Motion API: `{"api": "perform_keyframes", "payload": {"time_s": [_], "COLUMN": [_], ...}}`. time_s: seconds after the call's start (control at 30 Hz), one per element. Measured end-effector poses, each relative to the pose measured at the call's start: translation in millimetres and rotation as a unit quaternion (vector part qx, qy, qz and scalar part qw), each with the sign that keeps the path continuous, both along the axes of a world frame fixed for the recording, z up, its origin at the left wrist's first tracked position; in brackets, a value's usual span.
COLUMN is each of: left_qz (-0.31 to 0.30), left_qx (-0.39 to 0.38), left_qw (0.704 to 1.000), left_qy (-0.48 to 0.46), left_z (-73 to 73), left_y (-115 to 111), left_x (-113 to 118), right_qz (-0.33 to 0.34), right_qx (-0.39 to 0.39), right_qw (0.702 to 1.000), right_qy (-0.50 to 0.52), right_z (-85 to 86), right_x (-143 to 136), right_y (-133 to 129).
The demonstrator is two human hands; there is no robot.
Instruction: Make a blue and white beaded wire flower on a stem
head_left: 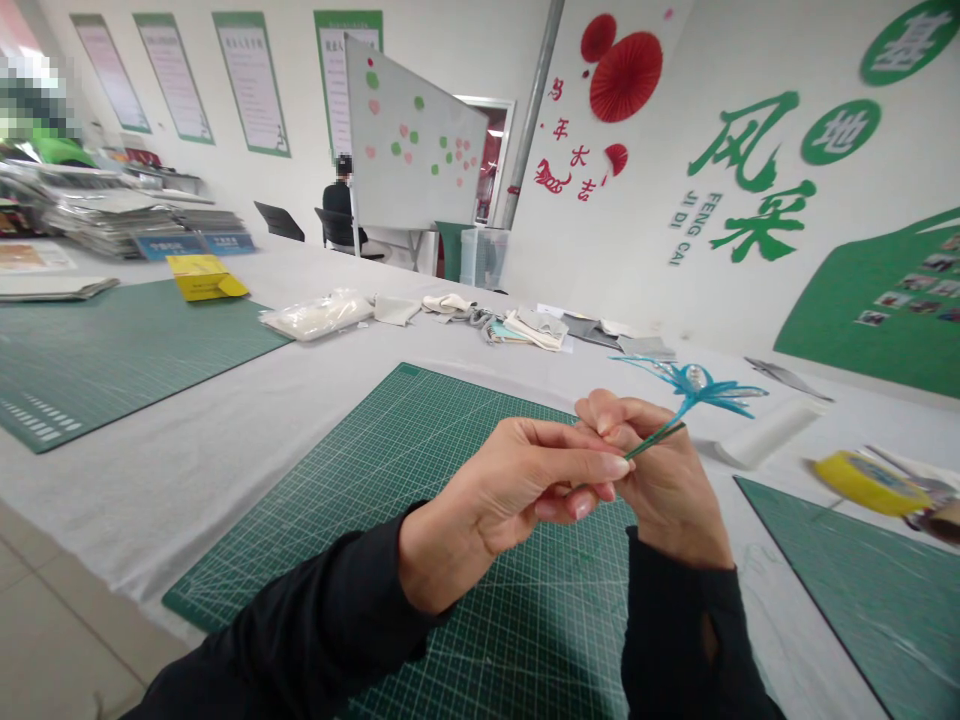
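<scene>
A blue flower [696,385] with clear beads and a thin green stem is held above the green cutting mat [420,470]. My left hand [525,480] pinches the lower stem between thumb and fingers. Close behind it, my right hand [652,460] has its fingers curled beside the stem, touching or nearly touching my left fingertips. What the right fingers grip is hidden. The blossom points up and to the right, past my right hand.
Another cutting mat [135,340] with a yellow box [206,277] lies at the left. Cloth pieces [536,325] and a plastic packet [319,315] lie behind. At right are yellow tape [870,482] and a third mat [855,590]. A person [339,198] sits far back.
</scene>
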State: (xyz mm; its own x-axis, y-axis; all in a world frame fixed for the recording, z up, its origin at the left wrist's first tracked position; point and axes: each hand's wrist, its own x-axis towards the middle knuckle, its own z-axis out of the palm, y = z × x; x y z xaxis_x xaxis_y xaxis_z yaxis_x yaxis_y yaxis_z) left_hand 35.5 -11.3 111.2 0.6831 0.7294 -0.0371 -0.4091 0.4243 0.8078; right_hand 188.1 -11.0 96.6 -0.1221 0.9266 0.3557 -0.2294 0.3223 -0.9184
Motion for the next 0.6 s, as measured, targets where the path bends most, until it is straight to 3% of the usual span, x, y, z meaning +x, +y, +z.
{"api": "perform_keyframes", "payload": {"time_s": [0.17,0.3,0.6], "left_qz": [-0.047,-0.046,0.042], "left_qx": [-0.004,0.006,0.029], "left_qw": [0.999,0.999,0.999], "left_qy": [0.019,0.02,0.018], "left_z": [-5.9,-8.8,-0.6], "left_y": [0.3,0.3,-6.8], "left_x": [-0.1,0.2,1.2], "right_qz": [0.027,0.002,-0.12], "right_qx": [0.02,0.055,0.076], "right_qw": [0.999,0.996,0.973], "right_qy": [-0.032,-0.076,-0.181], "right_z": [0.7,1.3,2.2], "right_x": [7.7,11.3,9.7], "right_y": [-6.5,-5.8,-1.3]}}
